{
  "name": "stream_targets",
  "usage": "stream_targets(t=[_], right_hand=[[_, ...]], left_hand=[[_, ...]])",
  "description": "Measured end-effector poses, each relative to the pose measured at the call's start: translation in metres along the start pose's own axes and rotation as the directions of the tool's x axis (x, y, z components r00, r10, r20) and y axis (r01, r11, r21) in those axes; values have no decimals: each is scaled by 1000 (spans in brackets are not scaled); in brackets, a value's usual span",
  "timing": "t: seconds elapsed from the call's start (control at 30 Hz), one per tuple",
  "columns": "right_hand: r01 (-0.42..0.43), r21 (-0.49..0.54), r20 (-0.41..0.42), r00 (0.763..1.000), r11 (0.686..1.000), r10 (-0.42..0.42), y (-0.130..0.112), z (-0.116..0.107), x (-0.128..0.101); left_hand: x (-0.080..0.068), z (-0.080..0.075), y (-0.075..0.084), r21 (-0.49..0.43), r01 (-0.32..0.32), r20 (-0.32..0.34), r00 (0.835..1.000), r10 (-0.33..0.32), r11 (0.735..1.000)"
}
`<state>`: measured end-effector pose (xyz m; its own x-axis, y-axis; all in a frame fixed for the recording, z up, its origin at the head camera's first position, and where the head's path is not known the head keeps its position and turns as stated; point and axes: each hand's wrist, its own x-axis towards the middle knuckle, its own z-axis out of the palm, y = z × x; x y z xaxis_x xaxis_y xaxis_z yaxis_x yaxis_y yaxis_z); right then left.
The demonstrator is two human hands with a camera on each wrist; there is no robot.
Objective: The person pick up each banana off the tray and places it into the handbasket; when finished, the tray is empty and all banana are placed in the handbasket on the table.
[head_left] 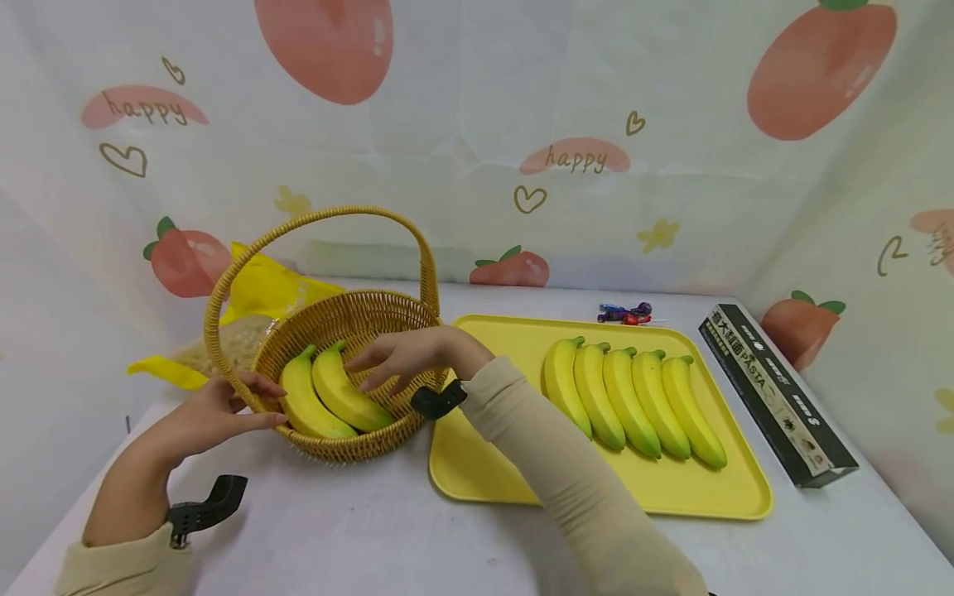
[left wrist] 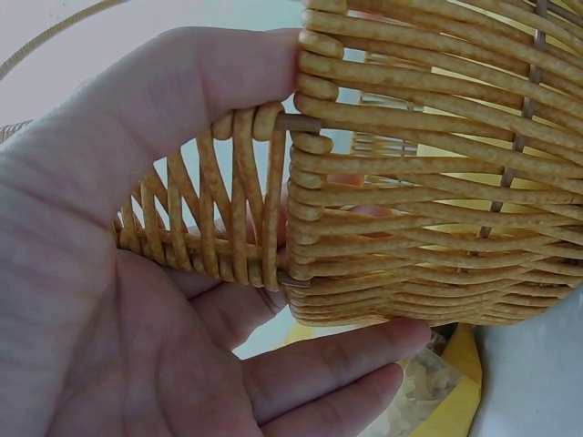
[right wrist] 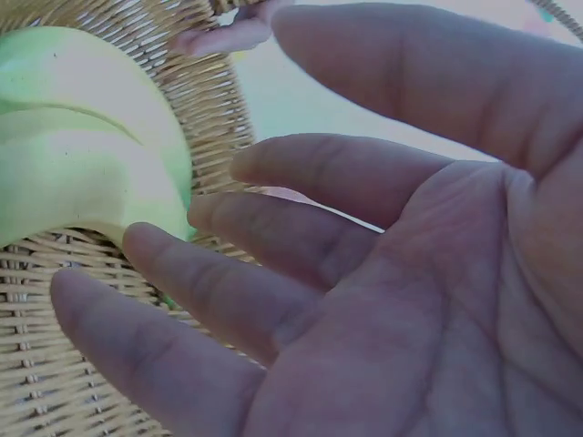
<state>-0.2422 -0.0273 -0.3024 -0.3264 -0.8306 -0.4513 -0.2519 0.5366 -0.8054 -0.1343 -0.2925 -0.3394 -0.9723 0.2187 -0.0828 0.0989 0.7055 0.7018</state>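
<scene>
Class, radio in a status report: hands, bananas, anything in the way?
Left hand grips basket at foot of handle. Right hand over basket, holding nothing. Two bananas in basket, five on tray. Possible snag: handle arching above basket.

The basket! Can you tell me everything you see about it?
The basket is round, golden-tan and woven like wicker, with one tall arched handle. It sits mouth up on the white table, beside the yellow tray, with two bananas inside. The left hand holds it near the handle's foot; the right hand is over it.
</scene>
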Motion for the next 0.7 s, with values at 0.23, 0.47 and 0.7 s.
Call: stream_targets(t=[0.23, 0.47, 0.7], right_hand=[[158, -42, -79, 984, 986, -161, 7, -2, -28], [211, -24, -175, 961, 977, -212, 19, -3, -54], [194, -73, -245, 947, 978, -206, 37, 2, -79]], left_hand=[[-1, 1, 0, -9, 1, -5, 1000, -1, 1000], [0, 1, -2, -15, -1, -4, 1000, 1, 1000], [1, 2, -2, -15, -2, -11, 1000, 2, 1000]])
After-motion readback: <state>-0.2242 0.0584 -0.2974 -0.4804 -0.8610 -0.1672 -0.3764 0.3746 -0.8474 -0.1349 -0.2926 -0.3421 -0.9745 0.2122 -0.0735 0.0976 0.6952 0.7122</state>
